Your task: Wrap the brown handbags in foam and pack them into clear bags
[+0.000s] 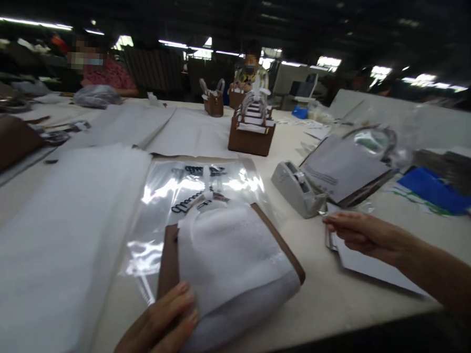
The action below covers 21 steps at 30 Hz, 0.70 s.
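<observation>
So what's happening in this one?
A person at a table has their left hand on a brown bag lying flat, with white paper covering most of its upper side. Their right hand is at the near end of a tape dispenser, fingers pinched together; any tape between them is too small to make out. The bag lies partly over clear plastic. Farther back stands a row of brown bags.

Wrapped bag (235, 255) before me

It partly covers plastic sheets (158, 209) on the surface (312, 286). Paper sheets (59, 225) lie left; a tape dispenser (298, 189) stands back right, just beside my right fingers (346, 220); farther behind, handbags (251, 139) stand in a row.
</observation>
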Available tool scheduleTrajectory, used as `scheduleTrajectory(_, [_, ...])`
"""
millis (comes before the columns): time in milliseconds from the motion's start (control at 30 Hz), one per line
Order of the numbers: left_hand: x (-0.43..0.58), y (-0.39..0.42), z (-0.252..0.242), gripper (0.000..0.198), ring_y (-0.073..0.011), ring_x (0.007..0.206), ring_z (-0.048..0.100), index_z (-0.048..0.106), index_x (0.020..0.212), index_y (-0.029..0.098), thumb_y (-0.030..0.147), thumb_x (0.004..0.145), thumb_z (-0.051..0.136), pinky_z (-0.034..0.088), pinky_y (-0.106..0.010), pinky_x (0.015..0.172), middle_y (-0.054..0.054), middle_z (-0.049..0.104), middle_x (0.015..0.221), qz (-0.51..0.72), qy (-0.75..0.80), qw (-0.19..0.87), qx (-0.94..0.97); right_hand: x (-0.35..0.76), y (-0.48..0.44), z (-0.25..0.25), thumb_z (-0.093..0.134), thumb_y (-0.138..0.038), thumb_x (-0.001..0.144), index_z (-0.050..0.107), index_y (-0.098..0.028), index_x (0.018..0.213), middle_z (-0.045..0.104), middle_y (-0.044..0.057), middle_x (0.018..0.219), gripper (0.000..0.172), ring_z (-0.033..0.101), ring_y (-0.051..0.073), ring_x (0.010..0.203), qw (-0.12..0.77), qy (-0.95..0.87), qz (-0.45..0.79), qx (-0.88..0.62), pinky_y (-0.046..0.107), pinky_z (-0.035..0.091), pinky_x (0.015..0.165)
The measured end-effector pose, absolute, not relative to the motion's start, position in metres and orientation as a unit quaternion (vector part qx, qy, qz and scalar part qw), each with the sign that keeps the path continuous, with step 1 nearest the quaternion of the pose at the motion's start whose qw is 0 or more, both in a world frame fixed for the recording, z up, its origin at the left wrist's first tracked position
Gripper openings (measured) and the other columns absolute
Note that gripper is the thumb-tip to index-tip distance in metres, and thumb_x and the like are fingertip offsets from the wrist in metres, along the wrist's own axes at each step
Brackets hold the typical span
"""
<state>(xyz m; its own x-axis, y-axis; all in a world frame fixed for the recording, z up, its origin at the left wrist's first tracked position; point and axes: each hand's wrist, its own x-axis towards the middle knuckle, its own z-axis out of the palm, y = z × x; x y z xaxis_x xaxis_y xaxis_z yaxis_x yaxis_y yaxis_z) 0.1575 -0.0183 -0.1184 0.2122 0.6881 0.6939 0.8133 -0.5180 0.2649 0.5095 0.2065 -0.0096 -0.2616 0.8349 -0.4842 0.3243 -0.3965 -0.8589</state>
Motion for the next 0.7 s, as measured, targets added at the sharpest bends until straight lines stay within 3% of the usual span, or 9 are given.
scheduleTrajectory(167, [0.161, -0.023, -0.09, 0.036, -0.0283, 0.119, 0.043, 0.053, 0.112, 0.014, 0.026, 0.079, 0.06, 0.049, -0.037, 0.09, -0.015, 0.027, 0.139, -0.362, -0.479, 0.045, -0.799, 0.422, 0.112, 0.028, 0.064, -0.038, 0.071, 0.063, -0.017, 0.081, 0.06, 0.002, 0.077, 0.024, 0.024, -0.002, 0.035, 0.055, -0.438, 0.787, -0.432, 0.017, 0.012, 0.036])
scheduleTrajectory(267, [0.162, -0.023, -0.09, 0.038, -0.0281, 0.119, 0.044, 0.052, 0.113, 0.014, 0.031, 0.079, 0.06, 0.051, -0.037, 0.088, -0.014, 0.015, 0.145, -0.367, -0.471, 0.079, -0.798, 0.375, 0.079, 0.027, 0.062, -0.042, 0.073, 0.063, -0.015, 0.079, 0.049, -0.003, 0.049, 0.028, 0.024, 0.0, 0.034, 0.0, -0.429, 0.814, -0.392, 0.016, 0.017, 0.037])
scheduleTrajectory(400, [0.161, -0.018, -0.087, 0.036, -0.0252, 0.119, 0.043, 0.055, 0.107, 0.011, 0.034, 0.079, 0.059, 0.048, -0.035, 0.092, -0.015, 0.035, 0.137, -0.37, -0.436, 0.128, -0.81, 0.343, 0.071, 0.013, 0.056, -0.043, 0.076, 0.062, -0.012, 0.072, 0.034, -0.006, 0.036, 0.032, 0.024, 0.002, 0.032, -0.022, -0.448, 0.792, -0.414, 0.015, 0.017, 0.037])
scheduleTrajectory(500, [0.158, -0.012, -0.082, 0.038, -0.0233, 0.12, 0.043, 0.055, 0.106, 0.008, 0.035, 0.079, 0.058, 0.044, -0.035, 0.097, -0.017, 0.051, 0.124, -0.356, -0.401, 0.118, -0.836, 0.335, 0.073, 0.009, 0.055, -0.04, 0.076, 0.061, -0.011, 0.067, 0.035, -0.006, 0.035, 0.031, 0.025, 0.001, 0.031, -0.014, -0.444, 0.774, -0.451, 0.014, 0.018, 0.035])
scheduleTrajectory(600, [0.156, -0.006, -0.077, 0.036, -0.0186, 0.116, 0.047, 0.055, 0.105, 0.007, 0.033, 0.08, 0.057, 0.038, -0.035, 0.103, -0.014, 0.057, 0.118, -0.334, -0.37, 0.093, -0.862, 0.33, 0.073, 0.007, 0.054, -0.039, 0.077, 0.06, -0.011, 0.066, 0.036, -0.005, 0.035, 0.031, 0.026, 0.002, 0.029, -0.009, -0.437, 0.759, -0.483, 0.014, 0.019, 0.033])
scheduleTrajectory(700, [0.155, -0.003, -0.074, 0.032, -0.0169, 0.111, 0.052, 0.056, 0.102, 0.008, 0.029, 0.079, 0.058, 0.038, -0.034, 0.103, -0.013, 0.06, 0.114, -0.345, -0.369, 0.077, -0.86, 0.326, 0.074, 0.004, 0.054, -0.035, 0.077, 0.061, -0.01, 0.068, 0.048, -0.002, 0.046, 0.027, 0.029, 0.001, 0.029, -0.007, -0.435, 0.754, -0.493, 0.013, 0.021, 0.031])
